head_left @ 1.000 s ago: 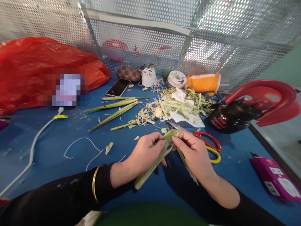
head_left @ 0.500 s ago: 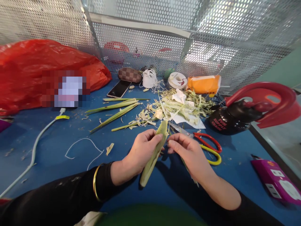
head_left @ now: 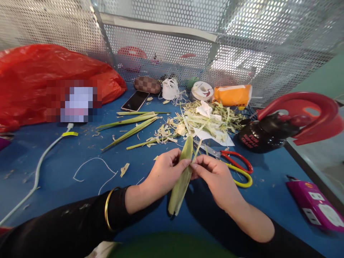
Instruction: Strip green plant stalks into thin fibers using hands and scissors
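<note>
My left hand (head_left: 163, 172) is closed around a long pale-green leaf sheath (head_left: 181, 188), thumb lying on its front. The sheath slants, its narrow tip up and its wider, split end down toward me. Against its right edge, my right hand (head_left: 215, 175) pinches a thin pale strip (head_left: 197, 150) that sticks up above the fingertips. The lower fingers of both hands are partly hidden. Just beyond my right hand lie scissors (head_left: 238, 161) with one red and one yellow handle. Several green leaf stalks (head_left: 131, 132) rest on the blue table (head_left: 67, 211) to the left.
A heap of shredded plant scraps (head_left: 212, 120) lies ahead. Behind it are a tape roll (head_left: 201, 91), an orange packet (head_left: 232, 96), white string (head_left: 170, 89) and a phone (head_left: 135, 101). A black bottle (head_left: 264, 138) and purple power strip (head_left: 314, 204) stand right; a red bag (head_left: 32, 82) left.
My right hand has moved left, from beside the sheath to its edge, and now pinches an upright strip there. The sheath has turned more upright, its lower end shifting right.
</note>
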### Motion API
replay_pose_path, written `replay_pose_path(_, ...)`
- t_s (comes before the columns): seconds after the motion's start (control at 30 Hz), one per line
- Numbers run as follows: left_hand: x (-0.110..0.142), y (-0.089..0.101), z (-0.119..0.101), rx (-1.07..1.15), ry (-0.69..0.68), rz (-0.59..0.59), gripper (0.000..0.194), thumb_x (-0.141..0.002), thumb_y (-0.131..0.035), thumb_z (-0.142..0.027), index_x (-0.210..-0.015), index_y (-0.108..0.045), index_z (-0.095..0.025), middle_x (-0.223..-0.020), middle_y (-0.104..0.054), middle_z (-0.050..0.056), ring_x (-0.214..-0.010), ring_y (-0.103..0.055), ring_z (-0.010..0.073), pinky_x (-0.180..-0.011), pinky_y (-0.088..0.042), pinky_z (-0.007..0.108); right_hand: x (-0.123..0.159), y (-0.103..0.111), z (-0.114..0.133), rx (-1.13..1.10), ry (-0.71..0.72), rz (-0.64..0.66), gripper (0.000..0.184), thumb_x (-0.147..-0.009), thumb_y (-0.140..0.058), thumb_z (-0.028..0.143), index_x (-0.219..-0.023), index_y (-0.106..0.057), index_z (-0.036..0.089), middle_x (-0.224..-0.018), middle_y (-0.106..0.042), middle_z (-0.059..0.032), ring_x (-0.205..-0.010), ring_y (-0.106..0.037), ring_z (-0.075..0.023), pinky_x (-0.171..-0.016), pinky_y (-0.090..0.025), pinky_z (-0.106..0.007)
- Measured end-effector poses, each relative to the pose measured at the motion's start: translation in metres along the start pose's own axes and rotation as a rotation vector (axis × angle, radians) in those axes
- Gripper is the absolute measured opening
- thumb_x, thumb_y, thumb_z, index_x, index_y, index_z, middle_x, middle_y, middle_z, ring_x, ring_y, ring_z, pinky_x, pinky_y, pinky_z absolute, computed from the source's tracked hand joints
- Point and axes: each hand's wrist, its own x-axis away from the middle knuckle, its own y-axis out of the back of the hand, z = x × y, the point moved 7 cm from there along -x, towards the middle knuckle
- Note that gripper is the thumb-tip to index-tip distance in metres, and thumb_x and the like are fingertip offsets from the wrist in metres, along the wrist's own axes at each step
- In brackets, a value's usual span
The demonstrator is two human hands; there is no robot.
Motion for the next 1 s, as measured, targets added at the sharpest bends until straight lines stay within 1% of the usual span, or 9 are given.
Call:
replay_pose_path(0.07,0.000,0.000,0.001,-0.019,0.007,-0.012,0.021,-0.082,-0.056,-0.036,-0.070,-0.052,-0.019,-0.062,-0.050,-0.003,-0.059,-0.048,0.0120,-0.053,-0.037,0.023,0.001,0.001,0.002,0.030,0.024,-0.015,0.022,-0.078,-0.067,0.036,-0.066,-0.060,0.020,-0.062,-0.060,0.0014,-0.061,-0.060,-0.0149,-0.062,-0.052,-0.029)
replay_pose_path(0.17,0.001,0.001,0.000,-0.042,0.004,-0.027,0.021,-0.083,-0.055,-0.035,-0.069,-0.049,-0.019,-0.061,-0.048,-0.005,-0.057,-0.045,0.0112,-0.053,-0.035,0.023,0.005,0.002,0.008,0.139,0.091,-0.051,0.020,-0.082,-0.063,0.032,-0.067,-0.059,0.020,-0.063,-0.062,0.0004,-0.062,-0.061,-0.0156,-0.062,-0.050,-0.028)
replay_pose_path(0.27,0.001,0.002,-0.004,-0.081,-0.040,-0.038,0.022,-0.084,-0.053,-0.033,-0.069,-0.046,-0.020,-0.061,-0.046,-0.005,-0.059,-0.042,0.0107,-0.054,-0.033,0.023,0.010,0.003,0.016,0.256,0.194,-0.083,0.019,-0.086,-0.059,0.029,-0.069,-0.058,0.021,-0.066,-0.062,0.0001,-0.064,-0.060,-0.0155,-0.063,-0.049,-0.028)
replay_pose_path(0.37,0.000,0.007,-0.005,-0.134,-0.082,-0.091,0.023,-0.086,-0.051,-0.032,-0.068,-0.042,-0.020,-0.061,-0.042,-0.006,-0.058,-0.039,0.0102,-0.054,-0.031,0.023,0.015,0.004,0.023,0.336,0.287,-0.121,0.019,-0.088,-0.057,0.027,-0.071,-0.055,0.022,-0.069,-0.061,0.0004,-0.065,-0.060,-0.0152,-0.065,-0.047,-0.028)
replay_pose_path(0.43,-0.001,0.011,-0.005,-0.153,-0.103,-0.130,0.023,-0.087,-0.049,-0.033,-0.069,-0.041,-0.021,-0.061,-0.040,-0.007,-0.059,-0.037,0.0103,-0.055,-0.031,0.023,0.017,0.006,0.024,0.344,0.316,-0.150,0.018,-0.089,-0.056,0.026,-0.072,-0.053,0.023,-0.070,-0.061,0.0007,-0.065,-0.060,-0.0154,-0.064,-0.047,-0.028)
replay_pose_path(0.63,-0.002,0.016,-0.006,-0.176,-0.132,-0.174,0.019,-0.089,-0.047,-0.033,-0.075,-0.045,-0.020,-0.066,-0.044,-0.006,-0.062,-0.038,0.0112,-0.057,-0.031,0.024,0.022,0.008,0.025,0.314,0.355,-0.178,0.015,-0.091,-0.055,0.026,-0.076,-0.054,0.023,-0.074,-0.062,-0.0010,-0.069,-0.062,-0.0172,-0.068,-0.050,-0.030)
replay_pose_path(0.77,-0.005,0.023,-0.005,-0.209,-0.134,-0.246,0.018,-0.088,-0.049,-0.031,-0.074,-0.045,-0.021,-0.066,-0.045,-0.006,-0.062,-0.039,0.0113,-0.057,-0.031,0.025,0.029,0.009,0.032,0.307,0.466,-0.208,0.012,-0.090,-0.055,0.021,-0.078,-0.055,0.021,-0.080,-0.062,-0.0020,-0.070,-0.061,-0.0161,-0.066,-0.050,-0.030)
replay_pose_path(0.87,-0.008,0.026,-0.003,-0.200,-0.159,-0.278,0.017,-0.088,-0.049,-0.033,-0.076,-0.046,-0.021,-0.066,-0.045,-0.005,-0.062,-0.040,0.0114,-0.057,-0.031,0.025,0.036,0.008,0.038,0.335,0.553,-0.231,0.012,-0.090,-0.055,0.017,-0.079,-0.057,0.021,-0.080,-0.062,-0.0017,-0.069,-0.062,-0.0149,-0.065,-0.049,-0.029)
replay_pose_path(1.0,-0.010,0.028,0.001,-0.159,-0.169,-0.300,0.017,-0.088,-0.049,-0.033,-0.077,-0.047,-0.021,-0.067,-0.047,-0.005,-0.062,-0.041,0.0112,-0.057,-0.032,0.025,0.041,0.010,0.043,0.349,0.594,-0.261,0.012,-0.089,-0.055,0.015,-0.079,-0.057,0.020,-0.079,-0.063,-0.0016,-0.068,-0.062,-0.0145,-0.065,-0.049,-0.029)
